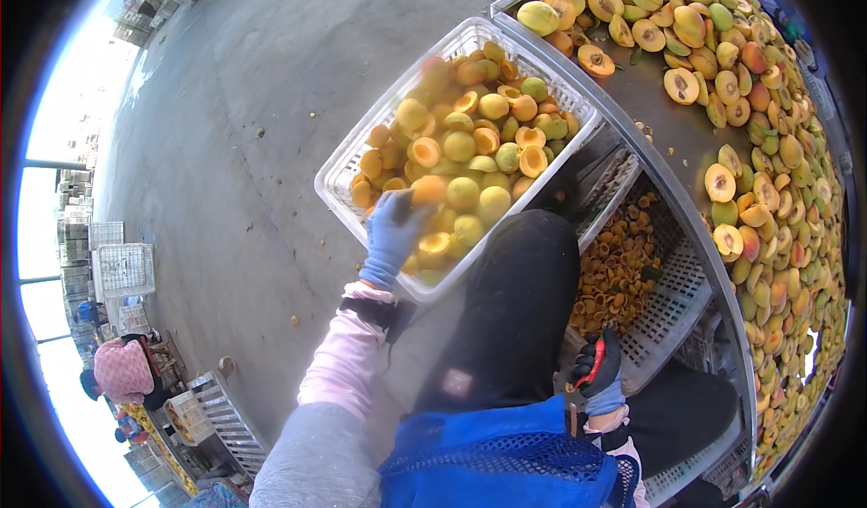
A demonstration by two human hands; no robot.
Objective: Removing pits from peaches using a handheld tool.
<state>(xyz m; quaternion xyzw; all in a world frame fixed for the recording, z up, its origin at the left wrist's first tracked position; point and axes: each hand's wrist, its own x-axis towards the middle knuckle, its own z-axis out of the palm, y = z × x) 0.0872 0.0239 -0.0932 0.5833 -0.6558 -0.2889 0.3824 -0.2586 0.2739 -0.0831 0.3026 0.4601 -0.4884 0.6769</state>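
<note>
My left hand (395,235), in a blue glove, reaches over the near left side of a white plastic crate (357,223) full of halved apricots (459,146). A blurred orange apricot half (429,189) is at its fingertips; motion smears the fingers, so whether they grip it is unclear. Low by my right leg, my right hand (600,372), in a blue and black glove, is closed around a small red-handled tool (592,363). The tool's working end cannot be made out.
A metal-edged table (668,133) on the right carries a heap of halved apricots (781,210). Under it, another crate (673,314) holds small brownish-orange cup-shaped pieces (619,269). My knee touches the full crate's side. Stacked crates (125,270) and a person (125,370) are far left.
</note>
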